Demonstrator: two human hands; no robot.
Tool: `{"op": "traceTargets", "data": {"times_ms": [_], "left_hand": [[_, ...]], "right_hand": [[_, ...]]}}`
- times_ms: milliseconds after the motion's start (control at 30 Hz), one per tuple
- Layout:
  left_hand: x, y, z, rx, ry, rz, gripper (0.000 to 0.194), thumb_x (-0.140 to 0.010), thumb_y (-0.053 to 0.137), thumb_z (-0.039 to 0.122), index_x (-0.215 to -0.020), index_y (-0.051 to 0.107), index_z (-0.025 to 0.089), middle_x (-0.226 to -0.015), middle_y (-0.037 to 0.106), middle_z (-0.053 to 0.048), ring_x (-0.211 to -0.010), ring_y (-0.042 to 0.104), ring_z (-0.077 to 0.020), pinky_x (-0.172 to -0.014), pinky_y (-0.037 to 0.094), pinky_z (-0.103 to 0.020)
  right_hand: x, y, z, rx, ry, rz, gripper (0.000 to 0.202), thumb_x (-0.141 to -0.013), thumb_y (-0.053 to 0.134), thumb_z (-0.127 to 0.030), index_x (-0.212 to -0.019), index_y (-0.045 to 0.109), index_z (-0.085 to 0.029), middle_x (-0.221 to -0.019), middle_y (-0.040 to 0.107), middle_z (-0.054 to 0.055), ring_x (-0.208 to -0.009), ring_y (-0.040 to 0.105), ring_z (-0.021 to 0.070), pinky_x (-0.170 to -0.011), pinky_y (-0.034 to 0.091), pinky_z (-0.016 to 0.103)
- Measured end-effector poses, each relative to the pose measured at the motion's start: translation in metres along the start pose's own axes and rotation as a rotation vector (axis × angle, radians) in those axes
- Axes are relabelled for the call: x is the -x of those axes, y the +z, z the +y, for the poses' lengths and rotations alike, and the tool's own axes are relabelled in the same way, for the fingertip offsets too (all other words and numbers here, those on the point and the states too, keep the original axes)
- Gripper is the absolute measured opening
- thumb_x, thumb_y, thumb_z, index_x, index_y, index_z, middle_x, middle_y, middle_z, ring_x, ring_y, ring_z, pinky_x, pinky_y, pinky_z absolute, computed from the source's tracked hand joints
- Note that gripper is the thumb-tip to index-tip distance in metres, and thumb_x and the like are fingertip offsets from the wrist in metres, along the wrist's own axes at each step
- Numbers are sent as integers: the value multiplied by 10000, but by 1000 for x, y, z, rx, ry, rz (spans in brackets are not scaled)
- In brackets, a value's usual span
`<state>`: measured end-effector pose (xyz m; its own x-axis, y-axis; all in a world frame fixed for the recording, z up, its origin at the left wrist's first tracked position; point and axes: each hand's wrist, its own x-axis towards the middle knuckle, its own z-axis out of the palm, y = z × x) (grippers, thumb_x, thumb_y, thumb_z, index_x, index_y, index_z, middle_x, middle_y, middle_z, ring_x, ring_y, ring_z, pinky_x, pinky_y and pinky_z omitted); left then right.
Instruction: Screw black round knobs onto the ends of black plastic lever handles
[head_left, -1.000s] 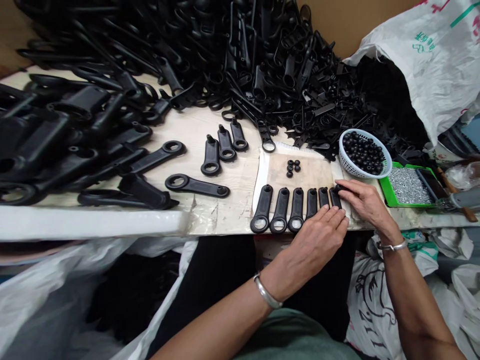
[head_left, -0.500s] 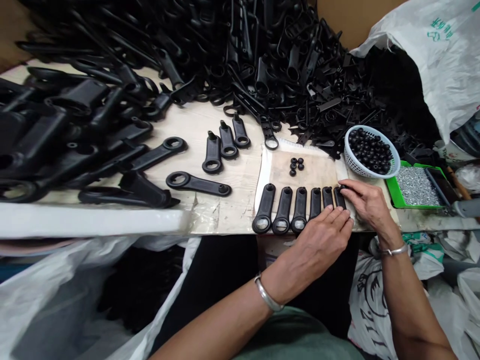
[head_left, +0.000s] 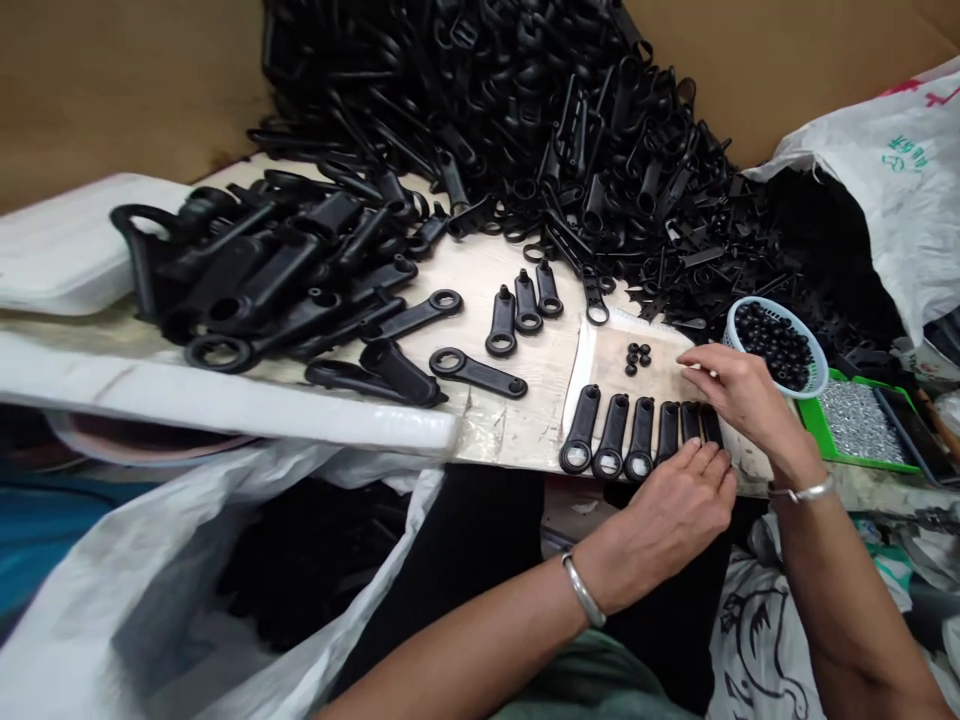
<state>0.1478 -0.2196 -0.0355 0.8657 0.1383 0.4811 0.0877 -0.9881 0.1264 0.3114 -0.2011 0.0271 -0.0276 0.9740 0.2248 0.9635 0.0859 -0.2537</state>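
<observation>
"Black ring-ended plastic handles are lying in a row, nearer the person and left of the pale-blue perforated plastic basket; how far along is it looking?"

"Six are lying side by side, so the laying-out seems done for those; five small round black knobs are sitting loose left of the basket, apparently still unused."

"And the hands?"

"The bare left hand is resting over the row's end nearest the basket, fingers lying together; the bare right hand is hovering just left of the basket, thumb and forefinger tips close together; whether they are clamping anything, I cannot tell."

"What else are you counting?"

"Three similar handles are lying slantwise farther left of the basket; one green plastic tray is holding silver metal bits just right of it; the black plastic heap, beyond and left, is defying any count."
</observation>
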Motion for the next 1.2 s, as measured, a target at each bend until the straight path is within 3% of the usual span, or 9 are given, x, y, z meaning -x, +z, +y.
{"op": "traceTargets", "data": {"times_ms": [200,333,400,567,667,967,1200], "left_hand": [[0,-3,-1,21,12,1,313,-984,399,122,-1228,580,47,-1249,653,-165,-1225,588,-213,-1111,367,-365],[1,1,0,35,-3,3,329,-987,395,126,-1260,561,48,-1277,639,-153,-1257,567,-213,-1143,336,-369],[1,3,0,37,-8,16,322,-987,402,127,-1256,564,54,-1288,635,-149,-1260,566,-218,-1139,343,-368],[-1,6,-1,49,-10,24,304,-981,422,107,-1248,557,52,-1254,651,-160,-1221,599,-218,-1084,412,-367],[-2,4,-1,67,-21,11,299,-977,423,94,-1242,556,60,-1243,657,-161,-1210,609,-216,-1070,431,-365],[-3,-5,-2,58,-23,-37,333,-963,446,84,-1273,568,80,-1308,636,-137,-1245,592,-211,-1145,371,-353],[-3,-6,-1,58,-28,-53,328,-980,427,95,-1278,564,78,-1328,624,-139,-1279,570,-212,-1151,365,-351]], "right_hand": [[-40,28,-11,99,38,-177,169,-872,639,-235,-1039,665,-221,-912,719,63,-808,654,208,-710,452,304],[-41,34,-6,56,60,-159,126,-837,642,-172,-955,683,-193,-855,711,59,-784,638,192,-731,452,305],[-36,29,-1,-62,91,-136,118,-834,636,-179,-940,688,-191,-827,710,36,-755,637,170,-737,471,299],[-6,8,6,-636,255,-58,209,-781,705,-299,-950,698,-176,-921,728,49,-826,672,171,-715,538,294],[13,1,4,-739,284,8,220,-753,742,-309,-930,698,-186,-962,728,60,-879,679,179,-774,560,322],[44,2,-3,-654,230,204,250,-756,719,-210,-960,575,-209,-945,691,37,-849,664,160,-707,517,289],[56,0,3,-437,168,199,157,-803,683,-201,-956,648,-218,-932,678,23,-771,597,142,-752,500,315]]}}
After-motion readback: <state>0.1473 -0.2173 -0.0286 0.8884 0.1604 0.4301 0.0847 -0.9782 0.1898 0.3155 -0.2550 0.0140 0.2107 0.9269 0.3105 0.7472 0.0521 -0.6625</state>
